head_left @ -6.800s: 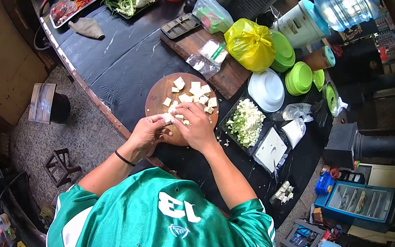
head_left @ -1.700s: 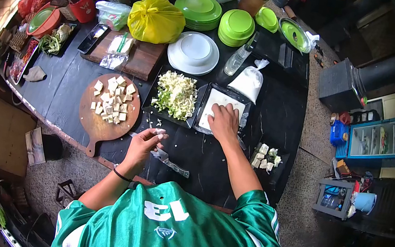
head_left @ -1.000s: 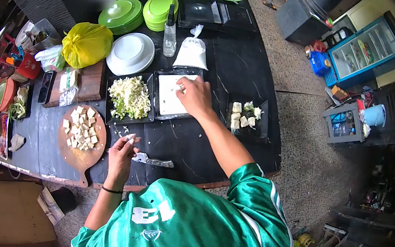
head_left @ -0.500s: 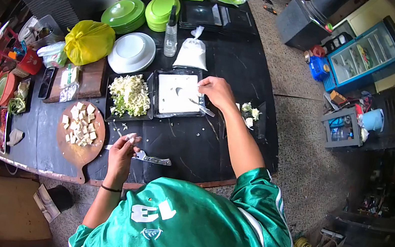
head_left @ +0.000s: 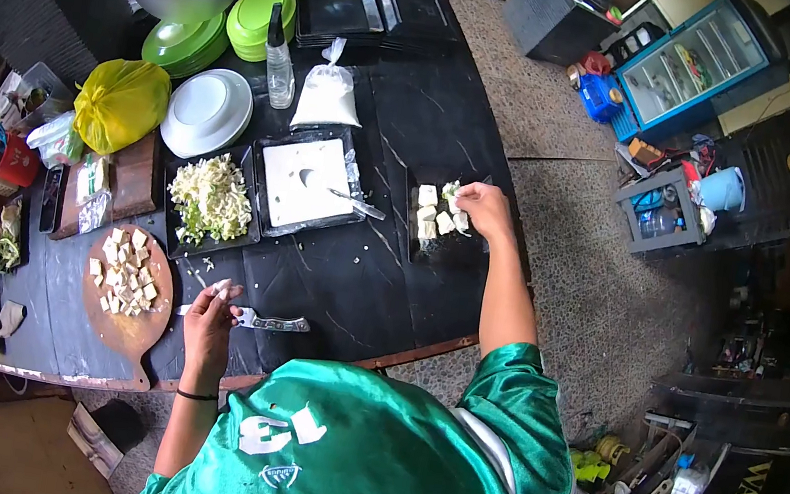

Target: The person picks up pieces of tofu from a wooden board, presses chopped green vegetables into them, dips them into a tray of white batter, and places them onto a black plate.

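My right hand (head_left: 484, 211) is pinched over a black tray (head_left: 460, 250) at the right, on a small piece with green bits, beside several white cubes (head_left: 428, 216). Near the front edge, my left hand (head_left: 211, 317) has its fingers curled; something whitish shows at the fingertips, too small to name. A folding knife (head_left: 273, 322) lies just right of it. Pale cubes (head_left: 124, 272) lie on a round wooden board (head_left: 132, 336). A black tray of chopped greens (head_left: 212, 199) stands beside a tray of white batter (head_left: 308, 181) with a spoon (head_left: 356, 203) in it.
A bag of white powder (head_left: 328, 98), a spray bottle (head_left: 279, 72), white plates (head_left: 208, 113) and a yellow bag (head_left: 121, 105) stand behind the trays. Green plates (head_left: 261, 22) and stacked black trays (head_left: 377, 18) are farther back.
My right hand has moved from the batter tray to the tray of cubes at the right. My left hand stays near the knife. The whole view has shifted.
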Available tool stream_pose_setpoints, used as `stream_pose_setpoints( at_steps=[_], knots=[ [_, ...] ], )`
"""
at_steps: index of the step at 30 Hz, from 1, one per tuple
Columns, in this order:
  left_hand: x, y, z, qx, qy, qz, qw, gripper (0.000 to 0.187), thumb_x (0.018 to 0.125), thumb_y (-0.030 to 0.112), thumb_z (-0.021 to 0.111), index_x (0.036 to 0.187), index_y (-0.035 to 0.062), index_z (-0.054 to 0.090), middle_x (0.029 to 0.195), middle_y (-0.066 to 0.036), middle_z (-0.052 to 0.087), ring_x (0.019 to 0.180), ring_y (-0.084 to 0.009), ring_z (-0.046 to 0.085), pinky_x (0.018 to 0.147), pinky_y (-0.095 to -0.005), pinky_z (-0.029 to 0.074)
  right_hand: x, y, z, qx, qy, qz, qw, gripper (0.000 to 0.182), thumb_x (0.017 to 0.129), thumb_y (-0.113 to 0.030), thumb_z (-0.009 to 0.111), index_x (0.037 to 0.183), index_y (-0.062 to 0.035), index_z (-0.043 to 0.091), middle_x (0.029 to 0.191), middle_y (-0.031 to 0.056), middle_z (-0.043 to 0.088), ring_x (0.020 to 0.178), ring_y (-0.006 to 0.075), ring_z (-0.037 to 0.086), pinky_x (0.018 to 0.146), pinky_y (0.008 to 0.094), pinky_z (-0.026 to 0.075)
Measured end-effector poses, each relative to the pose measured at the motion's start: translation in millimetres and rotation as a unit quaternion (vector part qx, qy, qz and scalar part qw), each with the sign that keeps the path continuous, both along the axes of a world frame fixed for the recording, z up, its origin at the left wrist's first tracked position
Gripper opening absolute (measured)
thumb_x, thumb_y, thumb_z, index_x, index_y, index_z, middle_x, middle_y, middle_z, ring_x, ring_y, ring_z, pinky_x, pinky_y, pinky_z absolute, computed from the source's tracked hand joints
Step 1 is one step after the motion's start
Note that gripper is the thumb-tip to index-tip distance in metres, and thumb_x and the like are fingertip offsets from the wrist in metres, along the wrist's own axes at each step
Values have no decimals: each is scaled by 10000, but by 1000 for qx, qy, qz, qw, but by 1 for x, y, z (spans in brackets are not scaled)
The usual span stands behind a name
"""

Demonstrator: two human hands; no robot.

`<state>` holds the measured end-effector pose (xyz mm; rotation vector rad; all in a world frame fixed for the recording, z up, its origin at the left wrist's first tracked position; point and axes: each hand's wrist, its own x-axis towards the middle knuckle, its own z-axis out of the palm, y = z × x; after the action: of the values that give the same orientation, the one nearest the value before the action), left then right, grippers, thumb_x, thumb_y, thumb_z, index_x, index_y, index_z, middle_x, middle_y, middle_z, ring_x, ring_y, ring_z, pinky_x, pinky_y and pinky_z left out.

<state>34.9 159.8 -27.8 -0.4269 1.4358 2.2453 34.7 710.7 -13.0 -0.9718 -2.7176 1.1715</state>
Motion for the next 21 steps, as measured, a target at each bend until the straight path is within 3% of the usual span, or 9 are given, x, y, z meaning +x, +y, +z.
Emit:
stream_pose_setpoints(
  at_steps=[6, 10, 12, 15, 21],
  knots=[
    [1, -5, 3, -13, 15, 9, 1000, 272, 1065, 202, 698, 1289, 48, 693, 1168, -96, 776, 796, -110, 685, 706, -247, 516, -7, -17, -10, 26, 3, 22, 999, 265, 851, -173, 830, 1079, -40, 803, 972, 141, 809, 946, 250, 788, 853, 379, 587],
    [4, -8, 2, -22, 5, 20, 1000, 260, 1074, 160, 674, 1300, 33, 689, 1181, -128, 776, 799, -125, 700, 702, -256, 527, -6, -21, -15, 42, 25, 11, 999, 201, 862, -195, 820, 1001, -52, 793, 993, 145, 806, 969, 293, 778, 885, 414, 580],
    [5, -8, 1, -25, 12, 9, 1000, 268, 1068, 201, 693, 1291, 52, 693, 1179, -95, 772, 811, -117, 689, 720, -255, 518, -6, -25, -10, 57, 23, 1, 998, 179, 865, -213, 819, 963, -65, 793, 1016, 143, 806, 992, 323, 769, 910, 443, 576],
    [6, -7, -2, -20, 13, 9, 1000, 271, 1070, 199, 690, 1297, 52, 692, 1182, -95, 771, 815, -121, 690, 722, -258, 518, -3, -33, -3, 131, 18, 6, 991, 201, 870, -208, 821, 960, -34, 780, 988, 152, 802, 948, 347, 761, 888, 451, 583],
    [5, -6, 0, -15, 11, 21, 1000, 250, 1071, 156, 678, 1287, 32, 696, 1165, -125, 777, 803, -134, 703, 709, -261, 527, 3, -29, -17, 244, 46, 22, 968, 172, 913, -215, 781, 962, -51, 801, 1029, 161, 786, 1043, 391, 695, 950, 507, 545]
  ],
)
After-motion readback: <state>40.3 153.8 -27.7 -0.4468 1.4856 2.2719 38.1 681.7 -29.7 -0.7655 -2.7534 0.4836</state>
